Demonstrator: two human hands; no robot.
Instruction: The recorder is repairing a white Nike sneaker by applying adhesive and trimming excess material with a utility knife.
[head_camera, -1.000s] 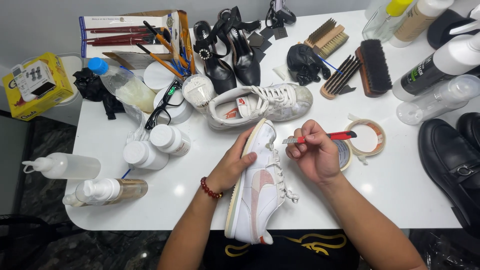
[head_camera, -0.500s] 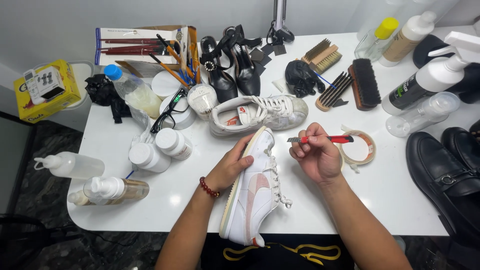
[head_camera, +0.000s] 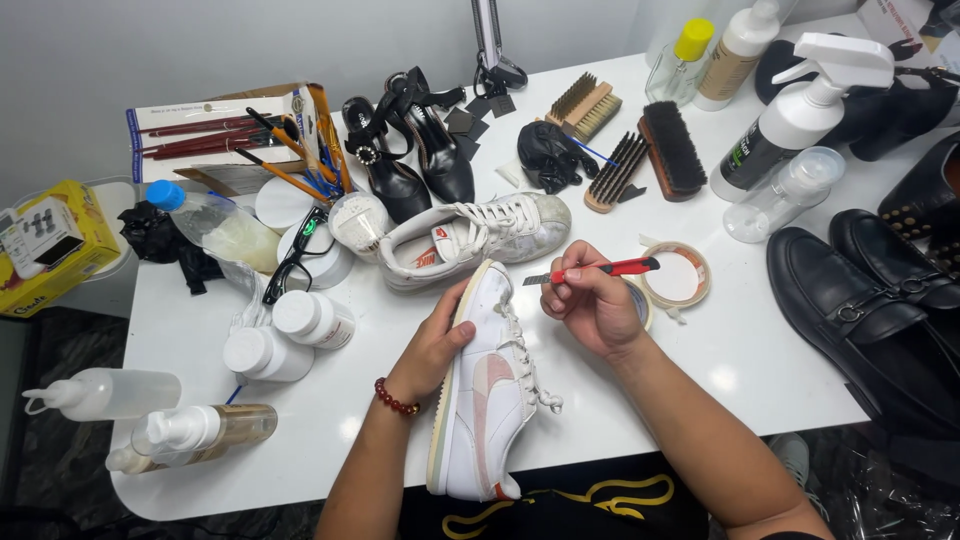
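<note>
Left hand (head_camera: 432, 345) grips the sole edge of a white sneaker (head_camera: 487, 385) standing on its side on the white table (head_camera: 740, 350), toe toward the second sneaker (head_camera: 475, 238); right hand (head_camera: 590, 300) pinches a red knife (head_camera: 598, 269), blade tip just off the toe. Tape roll (head_camera: 678, 277) sits just right of that hand, black loafers (head_camera: 880, 300) at far right, brushes (head_camera: 640, 150) and spray bottle (head_camera: 800, 110) behind. Left side: white jars (head_camera: 290, 335), squeeze bottles (head_camera: 150, 415), glasses (head_camera: 295, 255), box of paintbrushes (head_camera: 230, 135), black heels (head_camera: 410, 150).
</note>
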